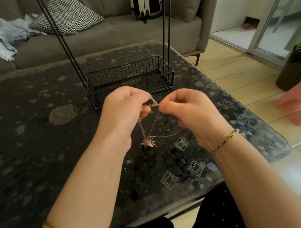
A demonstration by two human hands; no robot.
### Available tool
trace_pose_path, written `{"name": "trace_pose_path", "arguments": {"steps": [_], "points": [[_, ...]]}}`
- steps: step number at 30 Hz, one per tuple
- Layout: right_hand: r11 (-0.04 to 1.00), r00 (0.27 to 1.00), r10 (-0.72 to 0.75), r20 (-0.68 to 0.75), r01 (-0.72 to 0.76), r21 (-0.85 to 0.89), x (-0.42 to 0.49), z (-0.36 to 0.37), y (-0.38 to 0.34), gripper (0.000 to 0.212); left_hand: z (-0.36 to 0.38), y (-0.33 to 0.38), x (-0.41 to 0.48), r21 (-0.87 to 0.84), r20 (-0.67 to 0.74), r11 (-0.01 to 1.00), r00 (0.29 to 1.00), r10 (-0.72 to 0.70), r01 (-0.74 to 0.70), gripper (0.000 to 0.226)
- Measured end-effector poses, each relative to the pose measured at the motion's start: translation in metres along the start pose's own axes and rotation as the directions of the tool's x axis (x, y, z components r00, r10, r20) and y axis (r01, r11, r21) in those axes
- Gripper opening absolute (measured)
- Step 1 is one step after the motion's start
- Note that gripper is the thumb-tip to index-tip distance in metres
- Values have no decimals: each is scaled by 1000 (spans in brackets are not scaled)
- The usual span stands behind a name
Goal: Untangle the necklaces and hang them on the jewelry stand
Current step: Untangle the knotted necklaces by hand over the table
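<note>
Two hands are raised above the table, knuckles toward the camera, and work the same tangle of necklaces. Left hand: fingers curled, thumb and forefinger pinching a chain at the top of the tangle. Right hand: fingers curled, fingertips pinching the same short stretch of chain just beside the left fingertips, so that the two pinch points almost touch. From this span the thin chains drop between the wrists and gather in a knotted cluster of pendants and clasps below the hands; whether the cluster touches the table cannot be determined. One strand runs from the cluster toward the right wrist. Directly beyond the hands stands the jewelry stand, a black wire basket with upright rods rising out of view. Under both lies the dark pebble-patterned glass table.
</note>
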State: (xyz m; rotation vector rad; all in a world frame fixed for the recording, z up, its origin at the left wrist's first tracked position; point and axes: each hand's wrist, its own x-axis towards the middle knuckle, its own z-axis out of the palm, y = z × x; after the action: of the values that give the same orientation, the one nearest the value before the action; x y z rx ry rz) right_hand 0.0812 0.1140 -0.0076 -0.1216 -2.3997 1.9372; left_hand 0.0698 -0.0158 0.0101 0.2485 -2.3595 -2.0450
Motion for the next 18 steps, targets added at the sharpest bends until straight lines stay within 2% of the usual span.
{"name": "trace_pose_path", "arguments": {"steps": [9, 13, 18], "points": [[978, 994, 95, 49, -102, 182, -1, -1, -4, 2, 4, -3, 1, 15, 12, 999, 999, 30, -30, 11], [955, 983, 132, 124, -160, 251, -2, -2, -4, 20, 3, -3, 1, 21, 22, 999, 999, 49, -50, 10], [952, 966, 129, 224, -185, 245, -3, -4, -4, 22, 1, -3, 1, 19, 4, 997, 997, 72, -72, 10]]}}
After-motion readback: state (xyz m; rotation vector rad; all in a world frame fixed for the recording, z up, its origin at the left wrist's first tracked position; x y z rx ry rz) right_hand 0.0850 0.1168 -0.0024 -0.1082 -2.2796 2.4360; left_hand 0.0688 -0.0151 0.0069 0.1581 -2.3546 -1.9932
